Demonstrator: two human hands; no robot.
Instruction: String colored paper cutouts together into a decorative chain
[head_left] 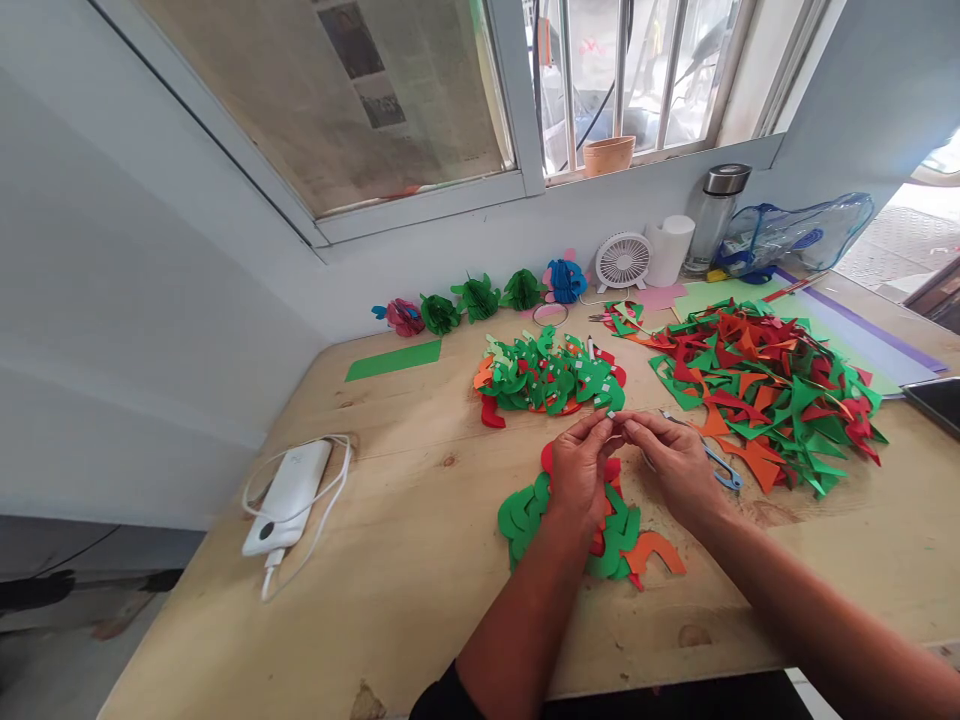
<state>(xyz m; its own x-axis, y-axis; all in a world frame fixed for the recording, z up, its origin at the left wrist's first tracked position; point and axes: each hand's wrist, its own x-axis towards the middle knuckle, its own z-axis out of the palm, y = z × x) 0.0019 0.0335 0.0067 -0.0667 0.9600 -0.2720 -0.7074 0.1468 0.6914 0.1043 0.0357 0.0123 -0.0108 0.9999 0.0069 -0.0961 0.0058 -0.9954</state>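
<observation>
From my remote feed, the wooden table [420, 500] fills most of the view. Its biggest load is a heap of red, green and orange paper offcuts [765, 390], spread on the right side. Smaller is the pile of curved paper cutouts [517, 520], green, red and orange, lying partly beneath the left forearm. Just beyond the hands I see a similar pile of cutouts dotted with pale squares [540, 375].

The left hand [581, 465] and right hand [675, 465] come together between these two piles. To the left, well apart, lies a white power bank [296, 490] with its cable. A blue-handled scissors-like tool [724, 468] lies beside the right hand, partly hidden by it.

Smallest is a pale square tab [610, 414], pinched at the left fingertips. The right thumb and forefinger are drawn together right beside it; I can't tell whether they grip anything.
</observation>
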